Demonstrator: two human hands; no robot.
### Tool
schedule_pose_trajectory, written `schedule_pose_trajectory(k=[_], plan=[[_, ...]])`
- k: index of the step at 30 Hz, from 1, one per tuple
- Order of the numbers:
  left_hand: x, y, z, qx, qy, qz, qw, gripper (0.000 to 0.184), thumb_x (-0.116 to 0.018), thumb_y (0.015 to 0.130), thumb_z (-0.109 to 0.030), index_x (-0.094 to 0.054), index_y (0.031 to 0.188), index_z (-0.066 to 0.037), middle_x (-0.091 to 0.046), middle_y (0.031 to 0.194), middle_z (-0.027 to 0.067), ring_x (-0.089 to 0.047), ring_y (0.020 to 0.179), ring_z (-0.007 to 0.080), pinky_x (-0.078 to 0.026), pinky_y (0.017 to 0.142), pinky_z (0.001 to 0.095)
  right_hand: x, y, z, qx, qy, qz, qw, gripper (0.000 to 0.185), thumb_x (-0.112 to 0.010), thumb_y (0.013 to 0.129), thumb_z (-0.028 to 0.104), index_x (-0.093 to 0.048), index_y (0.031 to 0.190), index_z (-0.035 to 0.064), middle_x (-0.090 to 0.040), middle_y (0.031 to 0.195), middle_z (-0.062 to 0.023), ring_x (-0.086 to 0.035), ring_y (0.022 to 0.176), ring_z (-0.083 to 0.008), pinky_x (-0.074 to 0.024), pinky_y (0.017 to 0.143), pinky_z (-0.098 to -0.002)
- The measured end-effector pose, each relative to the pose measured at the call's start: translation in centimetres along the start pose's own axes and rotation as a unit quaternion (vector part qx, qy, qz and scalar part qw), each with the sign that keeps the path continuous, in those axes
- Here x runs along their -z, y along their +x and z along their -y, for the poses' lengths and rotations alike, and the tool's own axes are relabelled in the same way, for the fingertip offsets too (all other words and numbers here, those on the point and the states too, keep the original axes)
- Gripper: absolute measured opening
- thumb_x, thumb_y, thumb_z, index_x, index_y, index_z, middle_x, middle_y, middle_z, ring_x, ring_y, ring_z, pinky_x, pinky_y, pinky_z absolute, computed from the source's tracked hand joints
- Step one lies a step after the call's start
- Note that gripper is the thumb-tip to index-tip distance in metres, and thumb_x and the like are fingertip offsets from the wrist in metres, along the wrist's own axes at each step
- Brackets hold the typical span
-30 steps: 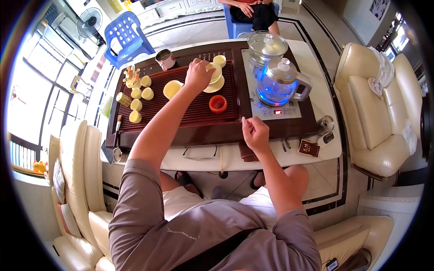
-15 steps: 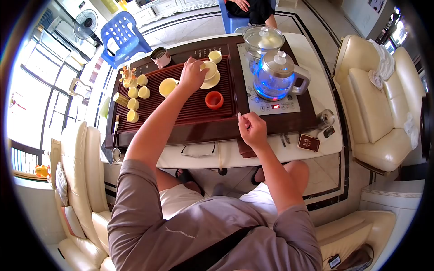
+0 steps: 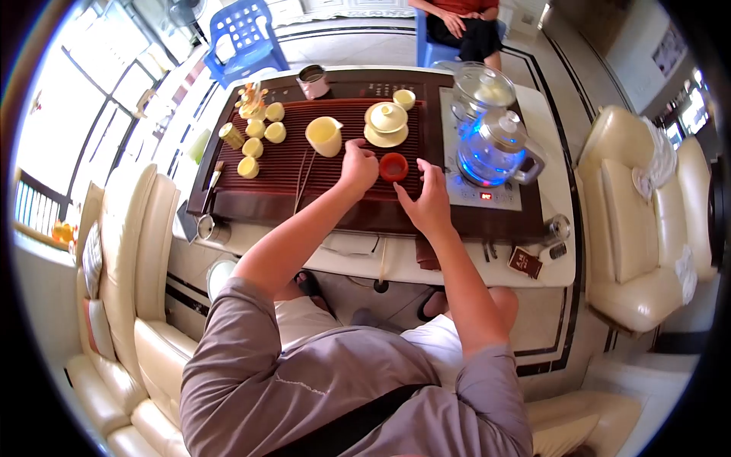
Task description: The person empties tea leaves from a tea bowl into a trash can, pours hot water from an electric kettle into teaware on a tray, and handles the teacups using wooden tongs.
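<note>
A small red cup sits on the slatted dark tea tray between my two hands. My left hand is just left of it, fingers loosely bent and apart with nothing seen in them. On the right, my right hand is open, thumb and forefinger spread beside the cup; contact is hard to tell. Behind them stands a lidded gaiwan on a saucer, with its lid on. A cream pitcher stands left of it, and a small cream cup is behind.
Several small cups stand at the tray's left, near thin dark tongs. A blue-lit glass kettle and a glass pot occupy the right side. A brush lies left. A person sits across the table.
My left hand has left the gaiwan lid and come down towards the red cup. My right hand has opened from a closed shape and moved nearer the cup. The camera view has shifted.
</note>
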State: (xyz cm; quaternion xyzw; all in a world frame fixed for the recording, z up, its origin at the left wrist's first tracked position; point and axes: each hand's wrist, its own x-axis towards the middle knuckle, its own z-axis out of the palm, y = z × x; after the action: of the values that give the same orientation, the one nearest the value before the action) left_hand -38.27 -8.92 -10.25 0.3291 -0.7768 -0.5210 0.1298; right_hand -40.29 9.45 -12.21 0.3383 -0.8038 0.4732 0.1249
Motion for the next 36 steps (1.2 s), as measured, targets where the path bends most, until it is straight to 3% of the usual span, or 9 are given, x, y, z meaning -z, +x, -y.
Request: schedule_pose_trajectory(k=[4,6,11,12,14,25,27,33,36], plan=[[-0.7,3.9,2.0,0.13,-0.147,0.03,0.98,0.034,-0.054,0.085,-0.002,-0.055,0.118,0.003,-0.065,0.097,0.0154,-0.066,0.081,0.026,-0.051,0.064,0.0363,-2.3,1.5,1.0,-0.013,-0.054,0.026,0.998,0.085,-0.084,0.072,0.027,-0.041,0.14,0.0004,-0.053,0.127,-0.0195,-0.049,0.118,-0.0397,-0.0424,0.1,-0.047],[-0.6,4.7,1.6,0.141,-0.162,0.072,0.974,0.022,-0.054,0.085,-0.002,-0.061,0.105,0.004,-0.064,0.085,0.0149,-0.066,0.07,0.0261,-0.047,0.053,0.0387,-3.3,1.9,0.9,-0.019,-0.071,0.032,0.997,0.089,-0.085,0.071,0.028,-0.039,0.141,0.0006,-0.053,0.129,-0.0193,-0.048,0.119,-0.04,-0.0412,0.101,-0.0497],[-1.3,6.2,1.0,0.201,-0.137,0.031,0.97,0.01,-0.057,0.086,-0.005,-0.061,0.087,0.005,-0.067,0.078,0.0178,-0.068,0.065,0.0269,-0.049,0.048,0.0405,-4.4,2.7,0.8,-0.045,-0.097,0.047,0.993,0.093,-0.086,0.069,0.032,-0.039,0.143,0.0027,-0.056,0.129,-0.0174,-0.051,0.12,-0.038,-0.0408,0.099,-0.0531],[-0.7,6.1,0.0,0.236,-0.079,0.054,0.967,0.014,-0.055,0.09,-0.011,-0.063,0.087,0.0,-0.068,0.077,0.0137,-0.066,0.059,0.0218,-0.04,0.041,0.0351,-4.5,2.9,0.6,-0.048,-0.09,0.052,0.993,0.092,-0.086,0.069,0.031,-0.039,0.143,0.003,-0.058,0.126,-0.0158,-0.052,0.119,-0.0363,-0.0409,0.097,-0.0528],[0.0,5.7,-0.6,0.202,-0.121,0.057,0.97,0.012,-0.055,0.088,-0.005,-0.06,0.083,0.005,-0.069,0.072,0.0189,-0.069,0.058,0.0248,-0.047,0.042,0.0362,-4.8,2.9,0.1,-0.055,-0.094,0.04,0.993,0.091,-0.086,0.069,0.03,-0.04,0.142,0.0035,-0.059,0.123,-0.0144,-0.054,0.117,-0.0351,-0.041,0.096,-0.0519],[-0.7,6.3,-0.8,0.224,-0.083,0.069,0.969,0.02,-0.054,0.09,-0.012,-0.061,0.077,0.002,-0.066,0.063,0.0145,-0.06,0.045,0.0208,-0.044,0.04,0.0344,-1.9,1.2,0.7,-0.03,-0.083,-0.002,0.996,0.09,-0.088,0.067,0.023,-0.041,0.14,-0.0005,-0.063,0.112,-0.0161,-0.059,0.105,-0.0351,-0.0457,0.094,-0.0458],[-0.6,6.1,-1.1,0.23,-0.074,0.059,0.968,0.013,-0.056,0.089,-0.003,-0.061,0.092,0.009,-0.068,0.068,0.0176,-0.068,0.053,0.0239,-0.049,0.041,0.0347,-1.2,1.1,0.9,-0.029,-0.079,-0.012,0.996,0.09,-0.088,0.067,0.022,-0.041,0.14,-0.0009,-0.063,0.112,-0.0163,-0.059,0.105,-0.0351,-0.0456,0.095,-0.0457],[-0.6,4.3,0.4,0.178,-0.098,0.041,0.978,0.015,-0.056,0.087,0.001,-0.061,0.098,0.01,-0.067,0.089,0.021,-0.068,0.057,0.0287,-0.054,0.044,0.0372,0.4,0.8,1.4,-0.011,-0.028,-0.035,0.999,0.089,-0.087,0.071,0.021,-0.037,0.142,-0.0014,-0.061,0.114,-0.0188,-0.056,0.109,-0.0364,-0.0425,0.098,-0.046],[0.7,2.4,0.2,0.167,-0.022,0.054,0.984,0.021,-0.053,0.086,-0.006,-0.06,0.092,0.012,-0.067,0.078,0.021,-0.066,0.051,0.0275,-0.048,0.04,0.0373,0.8,0.7,2.2,-0.004,-0.014,-0.044,0.999,0.088,-0.086,0.072,0.021,-0.037,0.142,-0.0014,-0.06,0.115,-0.019,-0.056,0.109,-0.0359,-0.0437,0.098,-0.0463]])
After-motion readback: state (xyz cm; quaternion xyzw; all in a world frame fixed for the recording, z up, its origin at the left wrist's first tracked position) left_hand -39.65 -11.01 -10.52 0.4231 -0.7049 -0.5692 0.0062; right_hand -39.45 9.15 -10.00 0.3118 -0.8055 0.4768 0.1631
